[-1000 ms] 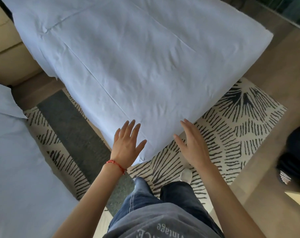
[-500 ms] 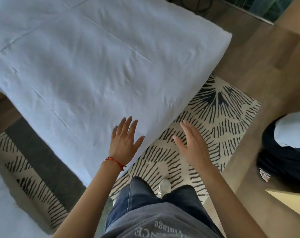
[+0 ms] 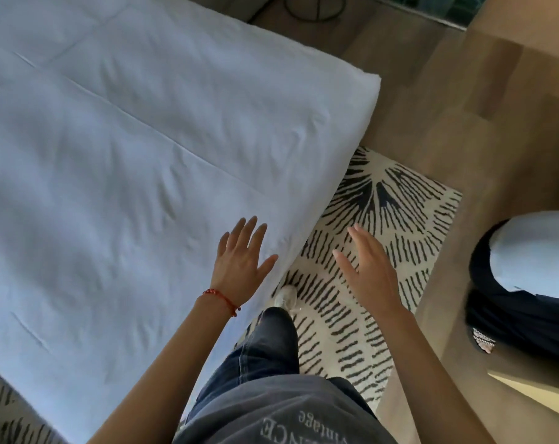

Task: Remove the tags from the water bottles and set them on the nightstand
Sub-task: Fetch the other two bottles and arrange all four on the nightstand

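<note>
No water bottles, tags or nightstand appear in the head view. My left hand, with a red string at the wrist, hovers with straight spread fingers over the near corner of a bed covered in a white duvet. My right hand is held out flat, fingers straight, above a cream rug with black line patterns. Both hands hold nothing.
The bed fills the left and centre. Wooden floor lies to the right of the rug. A dark bag with a pale bundle on it sits at the right edge. A black cable loop lies on the floor at the top. My leg and white shoe are on the rug.
The view has swung to the right along the bed's foot: the bed has slid left in the frame and the dark bag has come further into view. Both hands stay outstretched and empty.
</note>
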Motion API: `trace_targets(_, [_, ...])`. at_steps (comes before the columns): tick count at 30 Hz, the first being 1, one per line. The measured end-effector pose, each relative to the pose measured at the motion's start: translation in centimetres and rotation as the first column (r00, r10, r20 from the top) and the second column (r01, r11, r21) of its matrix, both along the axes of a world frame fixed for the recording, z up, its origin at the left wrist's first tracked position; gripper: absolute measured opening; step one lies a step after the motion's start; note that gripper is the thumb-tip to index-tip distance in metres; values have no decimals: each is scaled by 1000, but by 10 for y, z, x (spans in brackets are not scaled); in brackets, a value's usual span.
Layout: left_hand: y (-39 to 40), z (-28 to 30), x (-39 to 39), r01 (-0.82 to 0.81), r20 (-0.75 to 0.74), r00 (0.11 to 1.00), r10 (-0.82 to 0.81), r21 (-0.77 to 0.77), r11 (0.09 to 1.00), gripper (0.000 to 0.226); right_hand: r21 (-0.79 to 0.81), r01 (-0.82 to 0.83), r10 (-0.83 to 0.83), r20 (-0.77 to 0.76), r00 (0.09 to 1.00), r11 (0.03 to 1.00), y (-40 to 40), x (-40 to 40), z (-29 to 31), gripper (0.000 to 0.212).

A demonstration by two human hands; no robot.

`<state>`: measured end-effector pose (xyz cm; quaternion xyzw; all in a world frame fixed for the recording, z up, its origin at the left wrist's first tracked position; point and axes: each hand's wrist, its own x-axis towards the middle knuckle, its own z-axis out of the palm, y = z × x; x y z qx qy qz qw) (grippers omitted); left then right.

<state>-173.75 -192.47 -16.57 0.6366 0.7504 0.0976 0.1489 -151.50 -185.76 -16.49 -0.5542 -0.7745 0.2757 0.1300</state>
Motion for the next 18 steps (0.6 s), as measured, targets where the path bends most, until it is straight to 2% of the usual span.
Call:
trace_targets(6, [131, 15, -6, 116, -3, 993, -116, 7, 993, 59, -30, 105, -105, -11, 994, 994, 108, 5, 10, 58])
trace_targets(9, [190, 18, -5, 169, -26, 985, -169, 5, 986, 58, -82, 169, -174, -68, 982, 982, 155, 9, 12, 59])
trace_targets(18, [338, -3, 48, 129, 24, 991, -128, -52, 990, 59, -75, 215, -221, -92, 971, 974, 311, 63, 4, 58])
